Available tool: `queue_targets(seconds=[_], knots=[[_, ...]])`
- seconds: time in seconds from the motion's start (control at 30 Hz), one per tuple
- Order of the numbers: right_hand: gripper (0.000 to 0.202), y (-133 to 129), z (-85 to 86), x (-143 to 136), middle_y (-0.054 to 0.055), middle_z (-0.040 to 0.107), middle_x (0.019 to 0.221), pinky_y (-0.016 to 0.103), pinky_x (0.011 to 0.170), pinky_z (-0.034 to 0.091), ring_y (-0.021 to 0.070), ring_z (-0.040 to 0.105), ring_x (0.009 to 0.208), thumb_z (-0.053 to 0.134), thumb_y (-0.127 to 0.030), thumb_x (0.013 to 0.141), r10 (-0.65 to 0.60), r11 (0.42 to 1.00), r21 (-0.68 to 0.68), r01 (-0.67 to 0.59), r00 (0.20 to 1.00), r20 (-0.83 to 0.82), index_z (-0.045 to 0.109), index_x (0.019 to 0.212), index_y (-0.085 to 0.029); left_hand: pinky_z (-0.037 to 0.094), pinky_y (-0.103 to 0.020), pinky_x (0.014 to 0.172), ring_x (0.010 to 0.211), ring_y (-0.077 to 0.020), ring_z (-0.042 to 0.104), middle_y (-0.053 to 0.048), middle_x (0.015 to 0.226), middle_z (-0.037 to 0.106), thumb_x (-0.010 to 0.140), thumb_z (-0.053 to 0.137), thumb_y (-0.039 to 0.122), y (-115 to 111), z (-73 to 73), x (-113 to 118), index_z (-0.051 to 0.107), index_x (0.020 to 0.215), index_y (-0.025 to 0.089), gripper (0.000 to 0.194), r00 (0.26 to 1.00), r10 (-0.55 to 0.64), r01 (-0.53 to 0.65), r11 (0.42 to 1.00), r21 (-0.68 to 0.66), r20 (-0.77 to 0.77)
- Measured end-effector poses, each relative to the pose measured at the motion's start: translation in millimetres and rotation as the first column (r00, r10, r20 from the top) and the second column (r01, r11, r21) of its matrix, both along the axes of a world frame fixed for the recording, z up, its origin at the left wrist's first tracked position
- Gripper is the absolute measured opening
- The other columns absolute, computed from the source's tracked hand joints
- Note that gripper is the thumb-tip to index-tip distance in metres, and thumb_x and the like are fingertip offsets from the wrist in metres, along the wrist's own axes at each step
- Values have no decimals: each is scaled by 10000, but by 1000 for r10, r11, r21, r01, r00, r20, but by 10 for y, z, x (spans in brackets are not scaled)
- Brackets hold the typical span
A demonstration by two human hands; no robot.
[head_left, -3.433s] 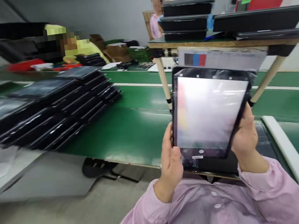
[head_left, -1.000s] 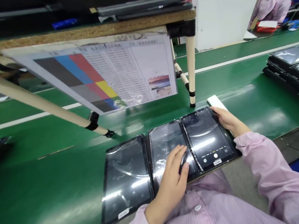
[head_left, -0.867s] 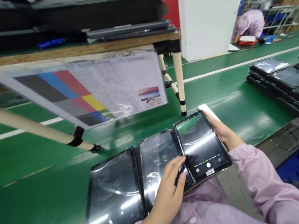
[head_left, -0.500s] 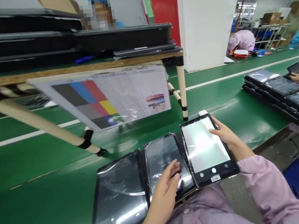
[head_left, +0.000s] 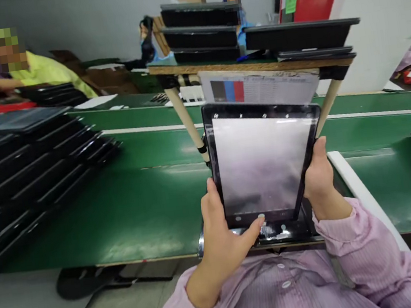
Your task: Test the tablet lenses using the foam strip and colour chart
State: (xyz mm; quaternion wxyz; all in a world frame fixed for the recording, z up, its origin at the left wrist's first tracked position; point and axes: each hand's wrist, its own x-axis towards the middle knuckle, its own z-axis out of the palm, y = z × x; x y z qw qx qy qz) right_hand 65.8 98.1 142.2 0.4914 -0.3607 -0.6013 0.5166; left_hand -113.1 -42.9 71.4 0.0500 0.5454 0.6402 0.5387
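Note:
A black tablet point(head_left: 263, 161) is held up in front of me, its lit screen showing a blurred grey and pinkish camera picture. My left hand point(head_left: 225, 227) grips its lower left side, with the thumb on the round button at the bottom of the screen. Round the right edge is my right hand point(head_left: 319, 174), its thumb pointing up along the frame. Beneath the held tablet, partly hidden, other dark tablets point(head_left: 282, 234) lie at the bench's front edge. Behind its top edge hangs a printed colour chart point(head_left: 276, 86), partly covered.
Stacked black trays point(head_left: 29, 172) with tablets stand on the left of the green bench point(head_left: 152, 206). A raised shelf point(head_left: 254, 64) on pale legs carries more black trays point(head_left: 299, 35). A white strip point(head_left: 363, 199) lies right of me. Co-workers are at the back and left.
The tablet has been raised upright and brought before the chart. My left hand has moved from above the flat tablets onto the held one. The view has turned left.

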Motion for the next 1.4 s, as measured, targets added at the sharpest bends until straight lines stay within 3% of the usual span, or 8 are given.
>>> queue_targets(seconds=[0.23,0.4,0.6,0.77,0.93,1.1,1.23,1.4], knots=[[939,120,25,-157,43,665,1511,577,1193,540,369,446,1571,116,-907,946,-86,994,78,81,995,52,505,1600,-356,416,-676,1177,1399,-434,513,-275,1592,406,814,805,697,-4,-9,-99,9,1736,213,1311,972,70,-78,997,-26,-226],[873,135,-14,-215,30,617,1573,547,1241,489,332,494,1541,101,-855,990,-88,990,113,84,996,31,491,1597,-362,469,-649,1139,1394,-440,513,-264,1542,436,772,826,729,5,-53,-111,45,1729,196,1345,978,87,-94,995,-28,-191],[957,164,-14,-205,39,696,1475,609,1169,511,369,453,1558,-160,-787,947,-122,971,233,48,941,315,408,1640,-451,527,-614,1079,1346,-429,550,-275,1508,458,770,801,775,3,-69,-99,11,1722,167,1378,975,80,-96,993,-67,-207],[899,192,-34,-185,24,624,1567,589,1160,544,383,452,1559,-49,-837,965,-89,980,192,48,974,209,352,1668,-447,510,-643,1096,1364,-438,538,-294,1569,426,754,777,822,5,-92,-82,38,1732,162,1392,978,93,-101,994,-35,-184],[913,168,-45,-229,39,666,1511,565,1182,546,378,460,1558,75,-879,972,-75,995,77,68,994,80,445,1639,-377,453,-548,1218,1443,-356,557,-174,1604,534,995,597,665,39,-104,-199,370,1681,251,832,976,-53,25,991,133,212],[866,26,-14,-163,17,620,1567,537,1305,421,326,385,1612,275,-874,985,-4,982,186,15,998,-55,461,1639,-338,597,-336,1075,1414,-249,626,26,1573,631,938,738,588,172,-114,-234,630,1480,449,569,601,-219,130,976,176,769],[835,-34,-33,132,-50,416,1728,514,1372,290,265,257,1668,307,-827,1007,39,935,353,-46,999,28,275,1717,-389,623,-324,1041,1418,-234,629,61,1562,638,942,737,574,287,-197,-101,614,1481,498,557,518,-181,194,977,91,836],[859,-15,-132,582,-47,510,1664,536,1388,241,290,173,1690,390,-811,995,-31,931,364,-6,995,98,257,1723,-375,540,-442,1182,1513,-263,530,47,1608,589,1012,632,568,364,-308,144,580,1516,497,512,567,-190,290,957,21,801]])
